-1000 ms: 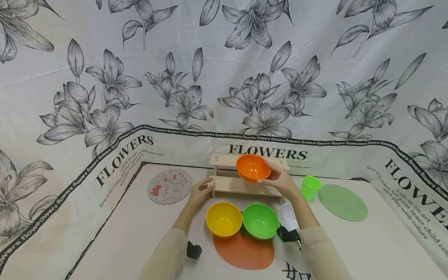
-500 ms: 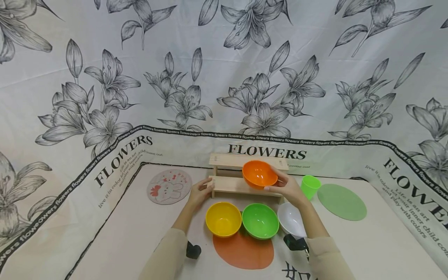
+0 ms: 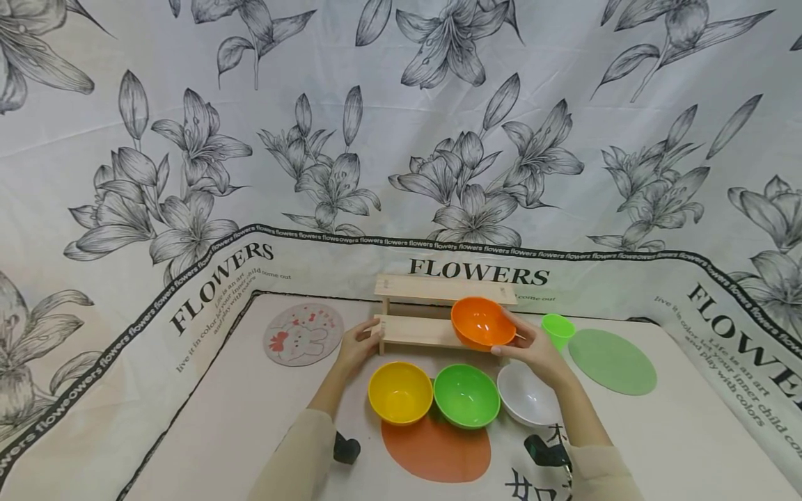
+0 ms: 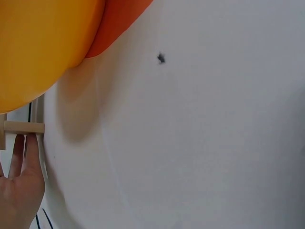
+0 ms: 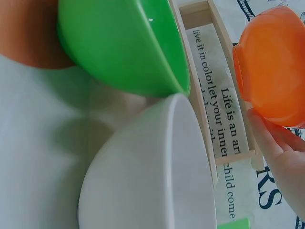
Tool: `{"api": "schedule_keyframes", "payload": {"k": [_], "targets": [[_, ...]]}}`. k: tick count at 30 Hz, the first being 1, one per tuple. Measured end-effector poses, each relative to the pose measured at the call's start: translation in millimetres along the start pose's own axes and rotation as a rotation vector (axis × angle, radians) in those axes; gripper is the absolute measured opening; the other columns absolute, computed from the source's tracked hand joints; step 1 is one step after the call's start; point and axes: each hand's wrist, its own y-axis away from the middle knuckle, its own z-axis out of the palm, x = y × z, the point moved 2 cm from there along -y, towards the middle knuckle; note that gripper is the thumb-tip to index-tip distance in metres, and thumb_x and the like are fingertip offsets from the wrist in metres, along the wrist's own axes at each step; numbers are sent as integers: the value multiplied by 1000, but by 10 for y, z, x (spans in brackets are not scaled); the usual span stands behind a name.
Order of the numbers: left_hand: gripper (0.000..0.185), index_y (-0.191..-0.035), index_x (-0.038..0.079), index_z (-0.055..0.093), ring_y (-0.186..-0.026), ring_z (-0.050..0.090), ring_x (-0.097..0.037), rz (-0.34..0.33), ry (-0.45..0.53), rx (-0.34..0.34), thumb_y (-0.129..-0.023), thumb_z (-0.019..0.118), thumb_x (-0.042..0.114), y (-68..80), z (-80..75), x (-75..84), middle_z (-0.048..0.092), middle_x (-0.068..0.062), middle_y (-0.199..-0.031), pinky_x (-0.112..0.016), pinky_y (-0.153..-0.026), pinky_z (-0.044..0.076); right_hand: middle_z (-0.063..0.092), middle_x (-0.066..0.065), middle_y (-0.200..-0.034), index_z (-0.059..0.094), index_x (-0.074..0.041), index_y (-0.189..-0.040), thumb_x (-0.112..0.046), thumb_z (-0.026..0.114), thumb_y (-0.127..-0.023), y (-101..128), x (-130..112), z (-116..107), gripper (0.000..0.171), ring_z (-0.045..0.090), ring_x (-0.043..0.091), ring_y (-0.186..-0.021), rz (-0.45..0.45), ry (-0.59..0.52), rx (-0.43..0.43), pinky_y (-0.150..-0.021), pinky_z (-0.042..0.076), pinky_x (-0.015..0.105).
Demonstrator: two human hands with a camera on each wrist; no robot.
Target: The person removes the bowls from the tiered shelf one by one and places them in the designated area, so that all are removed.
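Observation:
My right hand [image 3: 537, 353] grips the orange bowl [image 3: 479, 323] by its right side, thumb low at the front. The bowl is tilted toward me and overlaps the right part of the two-tier wooden shelf [image 3: 413, 330]. My left hand [image 3: 357, 350] holds the left end of the shelf's lower tier. In the left wrist view its fingers [image 4: 31, 155] reach up to the wooden board [image 4: 24, 127]. In front of the shelf stand a yellow bowl [image 3: 401, 393], a green bowl [image 3: 466, 396] and a white bowl [image 3: 526, 393], side by side.
A bright green cup [image 3: 557, 329] stands behind my right hand, beside a pale green round mat [image 3: 612, 362]. A round rabbit-pattern mat [image 3: 304, 334] lies at the left, an orange mat [image 3: 436, 452] in front. A flower-print cloth [image 3: 313, 174] hangs behind.
The orange bowl has moved right and down, nearer to me, in my right hand. More of the white bowl shows now. My left hand has stayed at the shelf's end.

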Motion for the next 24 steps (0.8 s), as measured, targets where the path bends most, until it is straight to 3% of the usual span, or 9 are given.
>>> {"api": "schedule_keyframes", "payload": {"k": [10,14,17,24], "targets": [[44,-130,2,54,-95,61,-22,-11,-2,6,-88,66,10,3,11,3,58,-25,-115,-38,-90,52,20,26,-151,24,3,-146,-8,71,-83,211,54,-176,80,39,48,-124,15,41,24,-86,49,17],[45,-130,1,54,-96,61,-23,-8,-17,5,-88,66,10,10,8,6,58,-25,-115,-38,-90,52,19,28,-151,23,4,-146,-5,70,-83,300,72,-245,79,55,20,-115,8,37,32,-85,51,19],[44,-130,3,55,-97,60,-22,-13,-45,14,-88,66,13,12,7,6,57,-24,-116,-38,-91,52,16,29,-151,21,5,-146,-3,69,-83,376,79,-298,79,53,-4,-104,18,8,36,-84,52,19],[45,-130,3,55,-99,59,-23,-12,-75,19,-89,66,17,-4,9,-12,56,-23,-119,-39,-91,51,19,32,-148,20,5,-146,-7,68,-85,565,120,-435,79,49,-11,-100,60,56,74,-84,49,14]]}}
